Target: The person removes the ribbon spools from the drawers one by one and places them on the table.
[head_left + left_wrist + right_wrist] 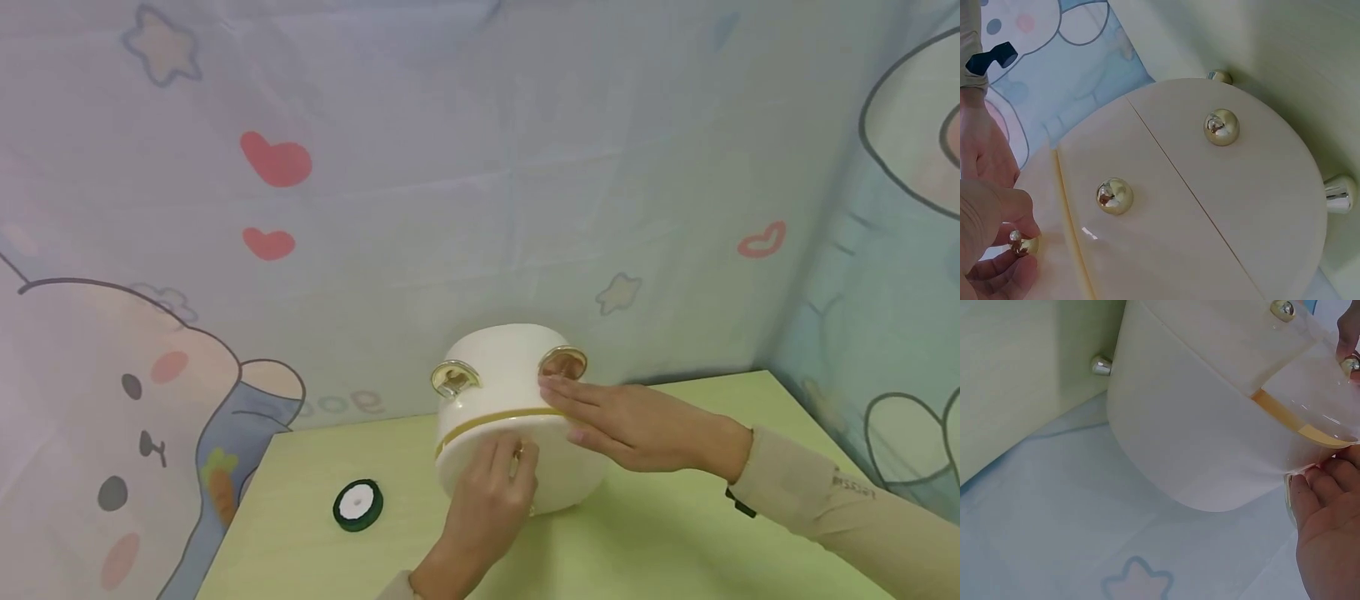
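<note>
A white, rounded storage box (501, 354) with two gold ring-shaped ears stands on the table. Its front, seen in the left wrist view, has seams and round gold knobs (1115, 195). My left hand (491, 500) pinches the uppermost gold knob (1027, 245) between thumb and fingers. A yellow-gold strip (1297, 419) shows along the gap at the edge of the upper front panel (1316, 387). My right hand (637, 427) lies with fairly straight fingers against the box's top right, fingertips right at the right gold ear (564, 363).
A dark green ribbon spool (357, 505) with a white centre lies left of the box on the light green table (300, 467). Printed cloth (420, 167) with hearts, stars and cartoon animals rises close behind the box and along the sides. Short gold feet (1340, 194) hold the box up.
</note>
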A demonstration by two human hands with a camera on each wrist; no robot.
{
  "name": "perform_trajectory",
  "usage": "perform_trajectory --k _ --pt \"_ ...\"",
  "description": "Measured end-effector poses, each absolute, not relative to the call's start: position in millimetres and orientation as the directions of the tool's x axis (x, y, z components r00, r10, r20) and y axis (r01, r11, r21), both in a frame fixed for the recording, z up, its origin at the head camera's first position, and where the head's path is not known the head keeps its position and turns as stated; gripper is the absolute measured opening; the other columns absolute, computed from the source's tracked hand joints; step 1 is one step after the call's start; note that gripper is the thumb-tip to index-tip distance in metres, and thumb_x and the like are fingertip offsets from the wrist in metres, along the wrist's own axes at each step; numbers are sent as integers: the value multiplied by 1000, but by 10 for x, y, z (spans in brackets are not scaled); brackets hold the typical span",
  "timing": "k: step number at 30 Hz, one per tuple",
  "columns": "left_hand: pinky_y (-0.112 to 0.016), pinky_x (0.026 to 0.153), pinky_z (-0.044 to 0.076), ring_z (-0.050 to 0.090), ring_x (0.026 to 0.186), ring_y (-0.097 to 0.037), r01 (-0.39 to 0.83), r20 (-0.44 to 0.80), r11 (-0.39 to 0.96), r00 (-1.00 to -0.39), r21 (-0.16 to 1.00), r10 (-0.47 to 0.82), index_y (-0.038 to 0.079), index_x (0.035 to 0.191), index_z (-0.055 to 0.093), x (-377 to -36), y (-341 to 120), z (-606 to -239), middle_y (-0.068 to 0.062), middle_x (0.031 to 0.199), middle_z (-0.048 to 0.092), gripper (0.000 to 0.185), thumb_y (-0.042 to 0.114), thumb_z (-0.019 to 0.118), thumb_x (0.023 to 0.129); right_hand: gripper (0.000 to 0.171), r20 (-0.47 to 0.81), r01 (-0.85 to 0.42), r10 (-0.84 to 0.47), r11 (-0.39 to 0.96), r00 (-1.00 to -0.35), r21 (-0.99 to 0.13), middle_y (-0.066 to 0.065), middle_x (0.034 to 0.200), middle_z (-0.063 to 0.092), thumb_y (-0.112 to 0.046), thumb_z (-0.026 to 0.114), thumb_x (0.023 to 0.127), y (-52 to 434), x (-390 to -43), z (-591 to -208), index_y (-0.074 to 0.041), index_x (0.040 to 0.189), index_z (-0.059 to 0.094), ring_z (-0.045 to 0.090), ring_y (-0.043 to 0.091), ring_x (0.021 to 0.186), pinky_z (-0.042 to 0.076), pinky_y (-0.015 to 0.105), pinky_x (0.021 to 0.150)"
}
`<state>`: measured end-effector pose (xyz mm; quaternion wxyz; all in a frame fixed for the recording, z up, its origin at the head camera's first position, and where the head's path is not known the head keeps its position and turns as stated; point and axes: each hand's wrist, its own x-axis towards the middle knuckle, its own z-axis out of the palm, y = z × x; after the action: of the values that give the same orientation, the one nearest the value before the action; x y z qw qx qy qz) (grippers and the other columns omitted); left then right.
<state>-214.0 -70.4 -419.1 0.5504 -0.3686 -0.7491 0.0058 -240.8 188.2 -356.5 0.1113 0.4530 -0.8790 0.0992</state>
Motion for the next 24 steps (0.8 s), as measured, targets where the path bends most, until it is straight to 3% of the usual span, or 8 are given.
perform_trajectory --k 24 --pt "-25 72 57 63 84 -20 557 798 730 -184 -397 574 5 98 71 -2230 -731 -4201 -8 94 65 24 9 70 74 56 290 -821 -778 568 -557 -52 2 171 35 -35 45 113 1877 -2411 -3577 -12 163 36 42 20 155 48 40 117"
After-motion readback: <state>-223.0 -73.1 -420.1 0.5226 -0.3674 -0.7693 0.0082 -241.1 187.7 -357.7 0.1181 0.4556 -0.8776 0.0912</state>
